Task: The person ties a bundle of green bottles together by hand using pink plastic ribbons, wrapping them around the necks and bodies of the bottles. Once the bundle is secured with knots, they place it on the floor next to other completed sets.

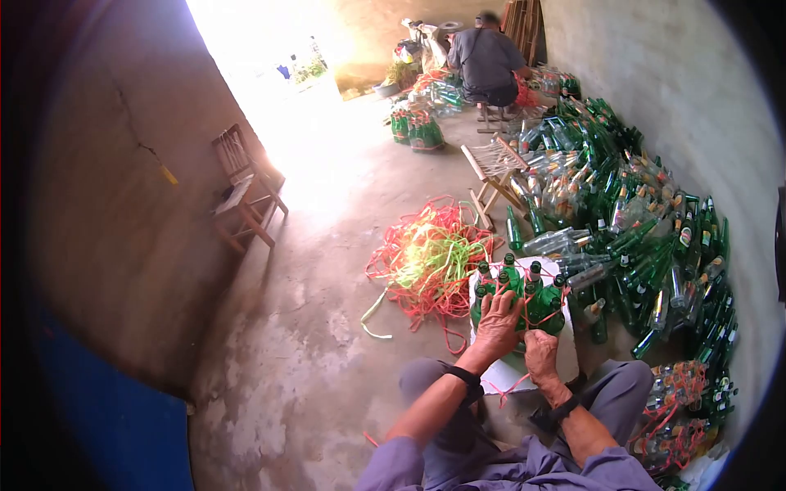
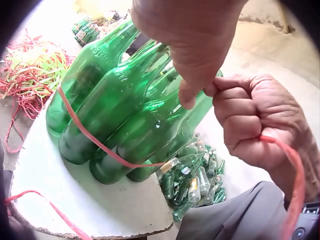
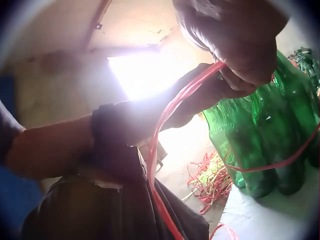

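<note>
While banded low by the red strap (image 2: 95, 142), green bottles (image 1: 547, 304): standing in a tight cluster on the white board (image 2: 87, 200), toward its far edge
Long axes: vertical, roughly side by side — necks pointing up
Left hand (image 1: 497, 327): laid over the upper parts of the bottles, fingers close together and slightly bent
Right hand (image 1: 541, 358): close beside the left, on the near side of the bottles; fingers curled tight, pinching the strap between thumb and forefinger — loose length trailing from the fist
Board's near edge: rough, with a loose run of strap lying across that side
Floor, left of the board: tangled red and yellow-green strap pile (image 1: 434, 262)
Floor, right: heap of loose bottles (image 1: 626, 221) along the wall, lying at many angles
Farther off: folding stool (image 1: 496, 159), wooden chair (image 1: 246, 192) and seated person (image 1: 489, 65), back to the camera
</note>
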`<state>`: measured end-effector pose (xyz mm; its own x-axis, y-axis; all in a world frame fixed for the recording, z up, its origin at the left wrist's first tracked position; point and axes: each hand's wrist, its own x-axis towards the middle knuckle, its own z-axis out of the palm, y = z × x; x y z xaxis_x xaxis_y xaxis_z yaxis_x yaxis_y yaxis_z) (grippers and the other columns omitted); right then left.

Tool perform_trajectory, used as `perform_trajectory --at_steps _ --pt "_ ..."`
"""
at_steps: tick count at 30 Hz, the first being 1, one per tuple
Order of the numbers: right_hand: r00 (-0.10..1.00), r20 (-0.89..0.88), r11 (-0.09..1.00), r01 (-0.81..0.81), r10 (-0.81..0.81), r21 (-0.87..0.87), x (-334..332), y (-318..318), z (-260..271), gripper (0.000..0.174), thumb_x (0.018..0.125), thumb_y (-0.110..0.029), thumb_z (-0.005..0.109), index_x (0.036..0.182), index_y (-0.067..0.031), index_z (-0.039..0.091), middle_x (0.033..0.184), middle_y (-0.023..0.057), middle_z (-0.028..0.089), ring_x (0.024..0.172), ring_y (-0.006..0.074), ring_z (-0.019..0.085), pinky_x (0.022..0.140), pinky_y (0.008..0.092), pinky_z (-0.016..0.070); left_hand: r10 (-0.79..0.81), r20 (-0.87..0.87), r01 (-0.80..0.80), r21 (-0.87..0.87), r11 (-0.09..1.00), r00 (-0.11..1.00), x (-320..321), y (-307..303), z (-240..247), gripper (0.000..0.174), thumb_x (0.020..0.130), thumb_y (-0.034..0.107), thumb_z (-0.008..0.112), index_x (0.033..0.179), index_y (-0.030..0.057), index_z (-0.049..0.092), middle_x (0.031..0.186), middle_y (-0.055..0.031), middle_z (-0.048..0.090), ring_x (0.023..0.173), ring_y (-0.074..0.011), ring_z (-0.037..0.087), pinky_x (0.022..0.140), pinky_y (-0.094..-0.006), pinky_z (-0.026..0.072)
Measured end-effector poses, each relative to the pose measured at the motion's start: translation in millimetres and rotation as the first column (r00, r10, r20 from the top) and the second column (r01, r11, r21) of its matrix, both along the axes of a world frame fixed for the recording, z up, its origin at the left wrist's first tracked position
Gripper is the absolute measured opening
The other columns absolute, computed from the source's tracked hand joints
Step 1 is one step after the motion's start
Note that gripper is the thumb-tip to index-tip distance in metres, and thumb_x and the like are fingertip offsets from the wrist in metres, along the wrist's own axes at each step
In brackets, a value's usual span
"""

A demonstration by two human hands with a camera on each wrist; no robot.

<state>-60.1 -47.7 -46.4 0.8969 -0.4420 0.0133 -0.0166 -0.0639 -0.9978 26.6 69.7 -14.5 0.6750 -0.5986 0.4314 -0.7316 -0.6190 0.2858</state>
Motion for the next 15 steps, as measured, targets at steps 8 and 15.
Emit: perform_trajectory --at_steps 8,15 --pt "0.999 0.039 0.972 0.038 -0.030 -0.231 -3 -1 -2 0.025 0.097 -0.014 0.056 0.085 0.0060 0.067 0.069 0.0028 0.062 0.069 0.0106 0.056 0.066 0.0298 0.0458 0.004 0.010 -0.003 -0.097 0.995 1.000 2 -2 -6 0.083 0.058 0.034 0.088 0.131 0.0091 0.058 0.136 -0.0147 0.045 0.135 -0.0335 0.041 0.116 -0.0530 0.0258" --pt "0.999 0.044 0.977 0.017 -0.007 -0.215 -11 1 4 0.025 0.099 -0.014 0.056 0.088 0.0050 0.067 0.066 0.0039 0.057 0.065 0.0107 0.051 0.061 0.0323 0.0434 0.009 0.022 -0.007 -0.102 0.995 1.000 2 -3 -7 0.079 0.059 0.034 0.087 0.129 0.0088 0.060 0.136 -0.0154 0.045 0.136 -0.0343 0.041 0.116 -0.0534 0.0256"
